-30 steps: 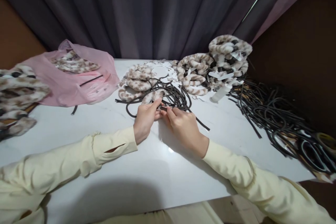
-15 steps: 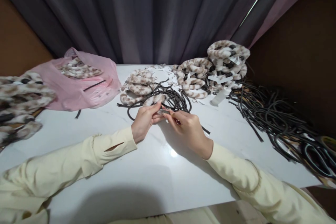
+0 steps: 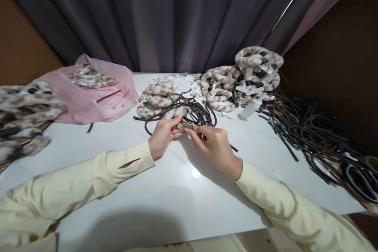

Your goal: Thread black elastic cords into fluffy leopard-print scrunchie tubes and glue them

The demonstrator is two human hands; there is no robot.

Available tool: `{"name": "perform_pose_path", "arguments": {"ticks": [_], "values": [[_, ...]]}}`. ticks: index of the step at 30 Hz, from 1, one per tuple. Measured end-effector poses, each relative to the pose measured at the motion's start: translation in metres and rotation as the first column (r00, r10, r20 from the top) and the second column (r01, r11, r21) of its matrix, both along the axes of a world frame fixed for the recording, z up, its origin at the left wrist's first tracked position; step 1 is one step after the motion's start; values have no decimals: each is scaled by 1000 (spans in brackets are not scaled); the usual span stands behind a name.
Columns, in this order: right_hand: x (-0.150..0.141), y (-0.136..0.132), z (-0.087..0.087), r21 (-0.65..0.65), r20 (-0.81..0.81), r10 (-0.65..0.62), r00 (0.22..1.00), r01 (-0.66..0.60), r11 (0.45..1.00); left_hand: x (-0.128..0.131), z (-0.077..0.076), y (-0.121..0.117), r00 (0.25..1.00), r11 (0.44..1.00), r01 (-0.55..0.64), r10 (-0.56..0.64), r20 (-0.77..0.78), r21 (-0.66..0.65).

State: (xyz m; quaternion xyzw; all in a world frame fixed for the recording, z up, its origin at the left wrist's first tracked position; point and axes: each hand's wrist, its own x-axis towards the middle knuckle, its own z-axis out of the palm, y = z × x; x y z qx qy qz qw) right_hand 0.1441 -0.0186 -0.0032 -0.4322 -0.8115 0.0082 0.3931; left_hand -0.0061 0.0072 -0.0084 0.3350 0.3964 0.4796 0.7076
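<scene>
By the left hand (image 3: pixel 162 136), in the head view, a spotted furry tube (image 3: pixel 175 113) is being held above the middle of the desk (image 3: pixel 165 189), its near end being pressed under the thumb. By the right hand (image 3: pixel 215 145), a short dark piece (image 3: pixel 188 126) is being pinched between thumb and fingers, while its other end is being met by the left fingertips. Whether the piece is being joined to the tube cannot be told, since the spot is being covered by the fingers. Both wrists are being enclosed by pale yellow sleeves (image 3: pixel 124 167).

Just behind the hands, a tangle of black cords (image 3: pixel 203 114) is being partly hidden by the tube. Beyond it, towards the left, a small stack of furry rings (image 3: pixel 159 100) is being borne by the desk. On the right, a translucent bottle (image 3: pixel 249 110) is being backed by a tall heap of spotted rings (image 3: pixel 243 60), and farther right the desk edge is being covered by a big pile of dark cords (image 3: pixel 301 130). On the left, a pink plastic bag (image 3: pixel 71 106) is being flanked by more furry loops (image 3: pixel 47 106).
</scene>
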Motion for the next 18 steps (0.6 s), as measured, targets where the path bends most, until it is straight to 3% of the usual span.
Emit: {"name": "perform_pose_path", "arguments": {"ticks": [11,18], "values": [[3,-1,11,-169,-187,-95,978,63,984,-2,1,3,999,996,45,-44,18,-80],[1,0,5,61,-27,-52,998,54,997,-2,1,2,997,996,70,-69,26,-51]]}}
